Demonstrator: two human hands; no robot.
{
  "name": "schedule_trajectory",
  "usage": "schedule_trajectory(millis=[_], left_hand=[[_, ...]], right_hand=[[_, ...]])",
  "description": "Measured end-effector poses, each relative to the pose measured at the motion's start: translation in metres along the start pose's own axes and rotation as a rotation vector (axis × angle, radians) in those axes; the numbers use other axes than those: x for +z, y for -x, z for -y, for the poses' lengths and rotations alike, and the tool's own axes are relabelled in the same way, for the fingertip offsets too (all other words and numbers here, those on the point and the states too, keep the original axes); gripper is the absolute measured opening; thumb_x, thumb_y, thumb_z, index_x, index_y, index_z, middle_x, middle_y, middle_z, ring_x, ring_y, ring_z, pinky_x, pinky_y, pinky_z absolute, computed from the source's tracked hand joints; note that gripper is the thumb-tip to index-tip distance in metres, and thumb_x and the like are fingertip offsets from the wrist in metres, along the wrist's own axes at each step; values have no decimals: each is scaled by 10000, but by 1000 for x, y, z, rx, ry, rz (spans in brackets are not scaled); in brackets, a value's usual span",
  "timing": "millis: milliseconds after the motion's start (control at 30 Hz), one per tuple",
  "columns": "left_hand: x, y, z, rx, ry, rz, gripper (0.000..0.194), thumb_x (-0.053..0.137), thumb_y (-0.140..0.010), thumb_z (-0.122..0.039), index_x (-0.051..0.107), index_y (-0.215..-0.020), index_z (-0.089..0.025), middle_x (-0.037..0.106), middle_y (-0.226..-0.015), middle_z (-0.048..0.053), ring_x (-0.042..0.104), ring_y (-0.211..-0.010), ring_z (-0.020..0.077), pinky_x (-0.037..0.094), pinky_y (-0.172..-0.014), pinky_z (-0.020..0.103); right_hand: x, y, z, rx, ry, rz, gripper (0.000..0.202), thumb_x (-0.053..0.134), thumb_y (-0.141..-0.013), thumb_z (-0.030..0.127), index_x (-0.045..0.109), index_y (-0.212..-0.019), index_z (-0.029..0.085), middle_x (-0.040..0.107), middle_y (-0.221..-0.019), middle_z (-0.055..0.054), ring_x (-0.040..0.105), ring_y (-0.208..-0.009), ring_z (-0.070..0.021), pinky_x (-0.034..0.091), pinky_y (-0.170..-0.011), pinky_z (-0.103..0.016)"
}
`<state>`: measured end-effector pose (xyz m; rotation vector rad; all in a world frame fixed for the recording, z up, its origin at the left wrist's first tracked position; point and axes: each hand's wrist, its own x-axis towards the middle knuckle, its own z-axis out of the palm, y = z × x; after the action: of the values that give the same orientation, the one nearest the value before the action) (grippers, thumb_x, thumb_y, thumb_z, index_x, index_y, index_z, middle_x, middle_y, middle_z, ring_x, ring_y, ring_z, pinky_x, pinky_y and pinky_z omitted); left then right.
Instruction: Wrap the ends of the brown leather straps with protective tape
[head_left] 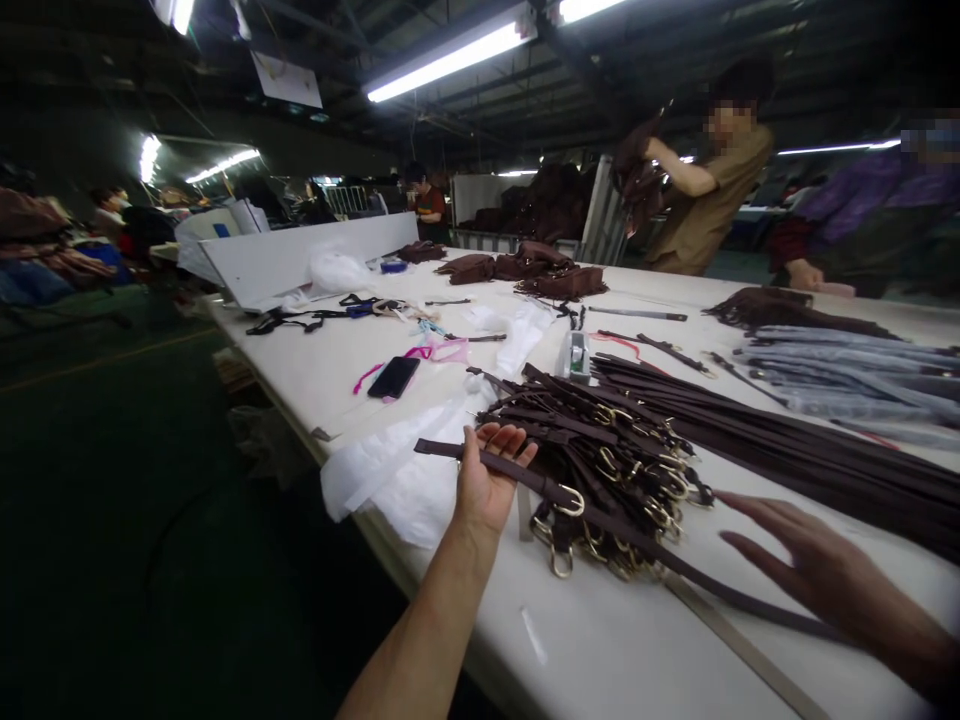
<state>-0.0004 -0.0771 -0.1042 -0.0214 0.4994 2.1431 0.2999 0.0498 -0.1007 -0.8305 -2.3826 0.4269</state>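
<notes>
My left hand is palm up, with a dark brown strap lying across it under the thumb. A gold-coloured buckle sits on the strap beside the fingers, and the strap's long tail runs right across the table, passing behind my right hand. My right hand is open, fingers stretched toward the heap, slightly blurred; no held object shows in it. Between the hands lies a tangled heap of brown straps with gold-coloured metal hooks and buckles.
Long brown straps lie right of the heap, with plastic-wrapped bundles behind. A phone, tape dispenser, white plastic sheet and brown bags are on the table. A co-worker handles a brown bag beyond it.
</notes>
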Motion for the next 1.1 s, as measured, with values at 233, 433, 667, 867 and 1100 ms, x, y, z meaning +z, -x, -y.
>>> schedule_trajectory(millis=[233,433,667,867,1100], left_hand=[[3,3,-7,19,1,-2,340,454,-872,-425,599,-740,-146,674,-735,63,655,-792,210,460,-865,523],[4,3,-6,5,15,7,355,420,-888,-421,588,-738,-147,672,-729,59,653,-795,207,463,-860,511],[8,13,-18,-46,65,141,642,414,-721,-724,582,-1005,-174,621,-1062,117,580,-1002,271,456,-836,533],[4,17,-33,-83,116,189,810,369,-659,-800,535,-1111,-148,507,-1250,175,492,-1127,328,449,-828,542],[1,19,-32,-79,52,204,524,388,-813,-623,521,-1073,-189,587,-1138,125,558,-1058,285,458,-825,475]], right_hand=[[78,-33,52,-184,-53,209,523,565,-814,403,443,-1277,191,551,-1219,-122,540,-1087,-250,466,-911,-409],[103,-36,74,-208,1,163,566,608,-786,371,439,-1281,153,614,-1091,-124,563,-979,-258,473,-831,-428],[108,-39,75,-236,-24,78,358,473,-870,318,540,-1196,187,654,-1061,-99,620,-938,-228,510,-788,-360],[93,-46,64,-182,-16,33,367,486,-864,359,568,-1160,159,654,-1090,-101,635,-956,-229,533,-786,-327],[100,-30,57,-250,31,53,396,491,-868,363,505,-1218,178,639,-1095,-104,627,-953,-219,528,-793,-336]])
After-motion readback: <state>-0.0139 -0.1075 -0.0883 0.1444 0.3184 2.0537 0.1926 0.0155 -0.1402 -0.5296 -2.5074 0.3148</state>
